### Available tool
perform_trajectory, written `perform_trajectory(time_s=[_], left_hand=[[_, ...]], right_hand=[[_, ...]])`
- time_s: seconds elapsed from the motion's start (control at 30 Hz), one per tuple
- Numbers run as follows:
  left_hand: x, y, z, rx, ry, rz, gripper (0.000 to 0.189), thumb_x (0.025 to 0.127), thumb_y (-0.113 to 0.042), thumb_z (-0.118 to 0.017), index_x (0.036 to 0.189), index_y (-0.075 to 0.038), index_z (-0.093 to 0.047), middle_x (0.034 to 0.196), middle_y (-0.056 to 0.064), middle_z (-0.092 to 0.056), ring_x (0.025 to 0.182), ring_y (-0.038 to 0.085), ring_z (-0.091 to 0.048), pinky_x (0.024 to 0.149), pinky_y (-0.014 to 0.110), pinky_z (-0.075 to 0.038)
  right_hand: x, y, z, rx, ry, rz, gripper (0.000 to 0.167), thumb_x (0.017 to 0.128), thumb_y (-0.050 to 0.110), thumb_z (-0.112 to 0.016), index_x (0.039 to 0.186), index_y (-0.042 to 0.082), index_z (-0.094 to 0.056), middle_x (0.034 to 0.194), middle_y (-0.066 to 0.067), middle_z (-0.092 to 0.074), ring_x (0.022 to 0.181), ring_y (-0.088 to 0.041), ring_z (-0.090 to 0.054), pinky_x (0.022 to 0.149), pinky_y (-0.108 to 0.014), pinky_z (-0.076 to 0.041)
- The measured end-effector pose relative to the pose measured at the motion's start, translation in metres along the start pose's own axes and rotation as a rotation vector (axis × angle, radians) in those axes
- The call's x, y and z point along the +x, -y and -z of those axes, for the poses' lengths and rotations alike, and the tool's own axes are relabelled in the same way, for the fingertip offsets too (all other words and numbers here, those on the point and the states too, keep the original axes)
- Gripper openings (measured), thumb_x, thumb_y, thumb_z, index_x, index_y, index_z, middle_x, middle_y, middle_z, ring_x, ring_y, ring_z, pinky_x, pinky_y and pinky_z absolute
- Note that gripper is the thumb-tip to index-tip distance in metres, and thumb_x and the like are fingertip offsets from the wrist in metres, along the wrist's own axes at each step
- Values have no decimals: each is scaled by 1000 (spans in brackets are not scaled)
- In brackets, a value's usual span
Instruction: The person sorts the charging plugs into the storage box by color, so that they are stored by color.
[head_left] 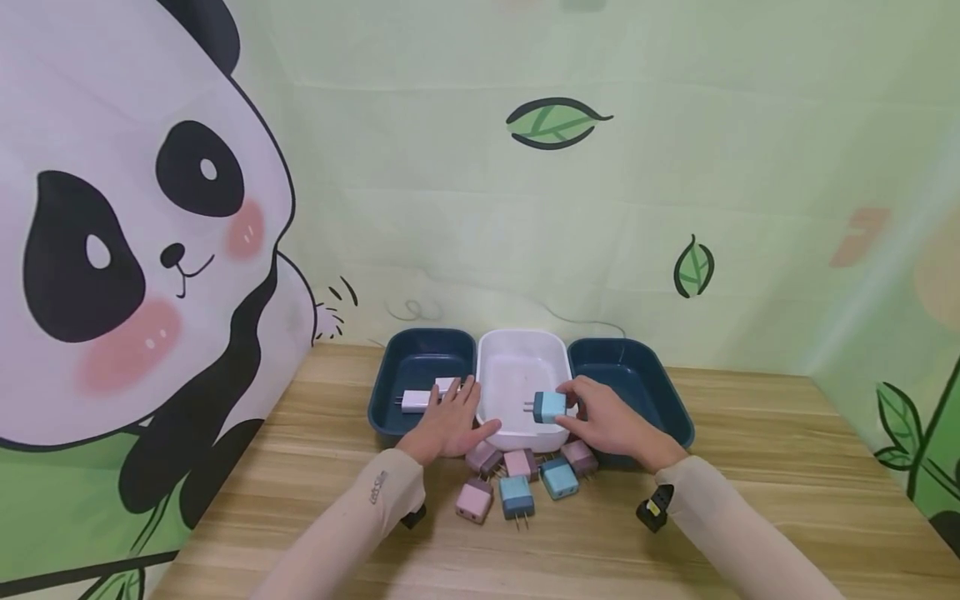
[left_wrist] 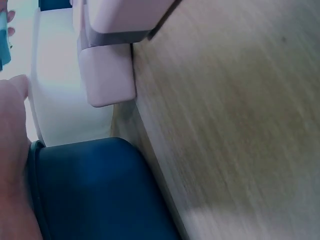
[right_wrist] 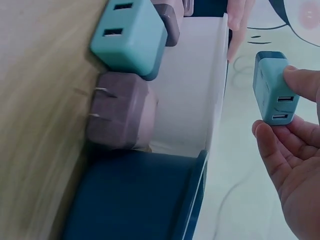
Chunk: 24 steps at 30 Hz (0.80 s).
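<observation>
My right hand (head_left: 611, 423) pinches a light-blue USB charger (head_left: 552, 407) between thumb and fingers, over the white tray (head_left: 525, 440). Its two prongs point left in the head view, and two USB ports show on its end in the right wrist view. With fingers spread and fairly straight, my left hand (head_left: 447, 423) lies over the near right part of the left dark-blue tray (head_left: 381, 379), its thumb reaching across to the white tray. Inside that left tray is a white charger (head_left: 416, 402), and another white charger (head_left: 446, 385) is partly hidden by the fingertips.
In front of the trays, several pink and blue chargers lie close together on the wooden table (head_left: 600, 550), including a pink charger (head_left: 474, 500) and a blue charger (head_left: 517, 497). A second dark-blue tray (head_left: 622, 371) stands on the right. The printed backdrop (head_left: 450, 208) rises behind.
</observation>
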<state>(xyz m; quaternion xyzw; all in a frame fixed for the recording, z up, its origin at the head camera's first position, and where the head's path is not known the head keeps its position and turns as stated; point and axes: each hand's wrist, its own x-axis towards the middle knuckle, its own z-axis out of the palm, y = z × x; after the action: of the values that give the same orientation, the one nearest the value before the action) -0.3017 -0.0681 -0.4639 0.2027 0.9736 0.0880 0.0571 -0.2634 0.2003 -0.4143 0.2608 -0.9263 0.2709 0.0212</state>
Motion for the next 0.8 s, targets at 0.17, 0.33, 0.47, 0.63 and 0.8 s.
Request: perform_trajectory(time_s=[0.17, 0.33, 0.47, 0.63, 0.8], left_hand=[[-2, 0, 0, 12, -10, -22, 86, 93, -66, -29, 151, -5, -14, 157, 12, -9, 143, 31, -6, 111, 54, 0], [-4, 0, 0, 9, -14, -30, 85, 94, -64, -30, 151, -4, -15, 157, 13, -9, 143, 32, -6, 111, 55, -1], [-5, 0, 0, 1, -13, -36, 86, 93, -64, -33, 151, -4, -16, 157, 13, -9, 143, 32, -6, 111, 55, -1], [-5, 2, -2, 2, -16, -47, 88, 91, -66, -37, 151, -4, -16, 157, 12, -9, 143, 31, -6, 111, 55, -2], [-5, 3, -1, 7, -18, -50, 92, 89, -68, -38, 151, -5, -15, 157, 12, -9, 143, 30, -6, 111, 55, -2]], right_hand=[[17, 5, 0, 22, 13, -38, 42, 88, 25, -68, 122, 3, -54, 101, -4, -56, 87, -21, -56, 73, -29, -51], [33, 7, -3, 10, 9, -47, 44, 88, 26, -69, 122, 3, -55, 101, -4, -58, 91, -21, -56, 77, -33, -51], [41, 10, -4, 4, 2, -65, 43, 88, 25, -69, 121, 2, -55, 101, -5, -58, 91, -21, -55, 79, -35, -51], [49, 13, -6, -1, 7, -85, 43, 88, 25, -68, 122, 2, -54, 103, -6, -58, 93, -23, -56, 80, -35, -51], [56, 13, -7, 4, 6, -68, 44, 88, 23, -68, 122, 0, -54, 103, -8, -58, 97, -28, -56, 81, -37, -50]])
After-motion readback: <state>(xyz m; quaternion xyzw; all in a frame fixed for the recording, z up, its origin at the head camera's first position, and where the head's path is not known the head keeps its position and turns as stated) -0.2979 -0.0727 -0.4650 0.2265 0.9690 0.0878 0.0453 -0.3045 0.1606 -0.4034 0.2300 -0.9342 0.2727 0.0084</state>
